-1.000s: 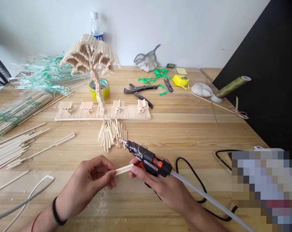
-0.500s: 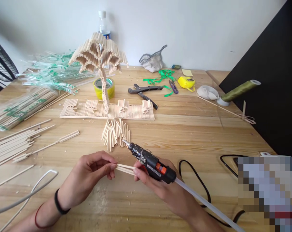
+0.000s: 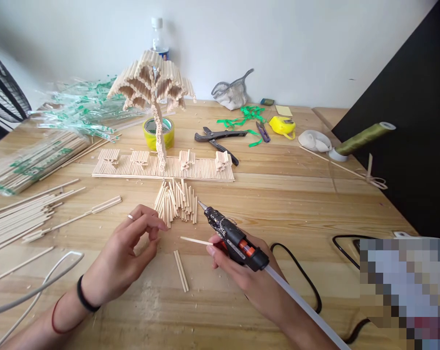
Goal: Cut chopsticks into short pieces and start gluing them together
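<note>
My right hand is closed around a black hot glue gun whose nozzle points up-left toward a pile of short wooden sticks. Its fingertips also pinch one thin stick that juts out to the left. My left hand hovers with its fingers loosely curved and nothing in them, the tips just left of the pile. A pair of sticks joined side by side lies on the table between my hands. Behind the pile stands a stick-built palm tree on a stick base.
Long sticks and bagged sticks lie at the left, with a white wire nearer me. Yellow tape roll, black cutters, a tape measure, a green thread spool and the gun's black cord are around.
My left hand let go of the joined sticks, which now lie on the table, and moved up toward the pile. My right hand kept the glue gun and one stick.
</note>
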### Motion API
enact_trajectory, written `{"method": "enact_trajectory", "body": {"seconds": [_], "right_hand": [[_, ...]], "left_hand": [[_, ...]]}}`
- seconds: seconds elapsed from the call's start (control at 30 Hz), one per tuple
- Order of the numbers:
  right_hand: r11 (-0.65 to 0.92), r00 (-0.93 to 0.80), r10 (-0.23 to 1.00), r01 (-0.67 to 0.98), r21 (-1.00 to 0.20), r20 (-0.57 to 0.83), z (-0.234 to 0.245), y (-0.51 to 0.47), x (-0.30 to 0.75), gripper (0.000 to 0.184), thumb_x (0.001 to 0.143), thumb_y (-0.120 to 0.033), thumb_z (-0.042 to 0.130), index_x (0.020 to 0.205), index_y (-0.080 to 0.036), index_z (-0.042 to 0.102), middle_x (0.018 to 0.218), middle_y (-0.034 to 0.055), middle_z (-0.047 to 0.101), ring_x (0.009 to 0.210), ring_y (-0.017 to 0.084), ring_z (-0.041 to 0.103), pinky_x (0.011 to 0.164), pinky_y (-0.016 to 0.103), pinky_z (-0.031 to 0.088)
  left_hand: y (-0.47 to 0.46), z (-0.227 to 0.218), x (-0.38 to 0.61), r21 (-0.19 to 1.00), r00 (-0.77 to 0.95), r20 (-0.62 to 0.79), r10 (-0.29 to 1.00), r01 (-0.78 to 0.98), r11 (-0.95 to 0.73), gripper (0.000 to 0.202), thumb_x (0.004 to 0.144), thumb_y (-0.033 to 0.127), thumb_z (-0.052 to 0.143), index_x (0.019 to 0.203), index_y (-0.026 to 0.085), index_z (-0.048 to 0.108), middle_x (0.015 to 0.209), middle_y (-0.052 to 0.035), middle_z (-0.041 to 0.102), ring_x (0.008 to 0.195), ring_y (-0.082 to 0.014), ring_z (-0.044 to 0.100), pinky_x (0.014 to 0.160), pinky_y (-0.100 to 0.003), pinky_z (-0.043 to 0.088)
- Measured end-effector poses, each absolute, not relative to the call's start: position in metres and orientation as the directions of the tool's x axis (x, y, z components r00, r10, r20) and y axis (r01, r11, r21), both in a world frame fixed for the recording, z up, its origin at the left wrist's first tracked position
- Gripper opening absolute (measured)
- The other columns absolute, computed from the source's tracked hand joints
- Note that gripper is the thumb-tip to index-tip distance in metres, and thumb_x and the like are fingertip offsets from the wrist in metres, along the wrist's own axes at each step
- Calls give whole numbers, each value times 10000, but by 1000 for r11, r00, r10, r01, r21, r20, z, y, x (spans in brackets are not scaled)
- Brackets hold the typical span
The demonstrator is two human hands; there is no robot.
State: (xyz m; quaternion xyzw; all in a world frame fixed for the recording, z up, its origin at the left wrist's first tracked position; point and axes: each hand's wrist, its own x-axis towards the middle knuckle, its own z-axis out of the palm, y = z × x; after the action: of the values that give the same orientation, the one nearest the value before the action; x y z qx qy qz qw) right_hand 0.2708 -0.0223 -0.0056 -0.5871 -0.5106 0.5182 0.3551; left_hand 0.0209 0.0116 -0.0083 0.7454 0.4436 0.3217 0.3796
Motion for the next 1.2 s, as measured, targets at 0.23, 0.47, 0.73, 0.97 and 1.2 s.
{"method": "enact_trajectory", "body": {"seconds": [0.23, 0.47, 0.73, 0.97, 1.2], "right_hand": [[-231, -73, 964, 253, -939, -257, -9, -20, 272, 190, 874, -391, 723, 846, -216, 657, 676, -11, 629, 589, 158, 609, 574, 268, 511], [-249, -147, 943, 281, -927, -298, -15, -19, 272, 208, 847, -401, 759, 860, -217, 663, 761, 4, 665, 630, 160, 603, 600, 285, 531], [-122, -221, 953, 348, -929, -207, -7, -17, 275, 256, 937, -474, 666, 889, -223, 658, 794, 18, 650, 702, 188, 631, 673, 318, 519], [-130, -222, 953, 320, -938, -208, 0, -21, 280, 377, 997, -566, 529, 843, -234, 621, 713, 9, 629, 673, 192, 615, 673, 326, 497], [-283, -241, 919, 147, -948, -312, 1, -26, 280, 436, 941, -597, 606, 730, -215, 602, 639, 17, 599, 621, 193, 614, 646, 339, 521]], "left_hand": [[8, -8, 18, 833, 471, 95, 877, 445, -330, 135, 985, 107, 547, 975, 213, 631, 938, -26, 695, 855, -150, 677, 766, -251, 532], [-7, -10, 28, 620, 534, 110, 838, 622, -478, 237, 970, 377, 656, 1142, 219, 623, 975, -53, 696, 801, -201, 689, 712, -313, 555], [-21, -12, 44, 499, 566, 39, 824, 703, -506, 402, 796, 365, 792, 1090, 194, 577, 1102, -120, 649, 951, -327, 657, 820, -502, 580], [-9, -8, 35, 792, 510, 58, 858, 499, -350, 523, 828, 305, 793, 1290, 254, 553, 1294, -100, 607, 1120, -256, 643, 917, -367, 579], [-5, -11, 30, 964, 391, 0, 920, 244, -104, 629, 854, 262, 788, 1425, 280, 524, 1210, -78, 693, 1066, -227, 685, 1003, -369, 553]]}}
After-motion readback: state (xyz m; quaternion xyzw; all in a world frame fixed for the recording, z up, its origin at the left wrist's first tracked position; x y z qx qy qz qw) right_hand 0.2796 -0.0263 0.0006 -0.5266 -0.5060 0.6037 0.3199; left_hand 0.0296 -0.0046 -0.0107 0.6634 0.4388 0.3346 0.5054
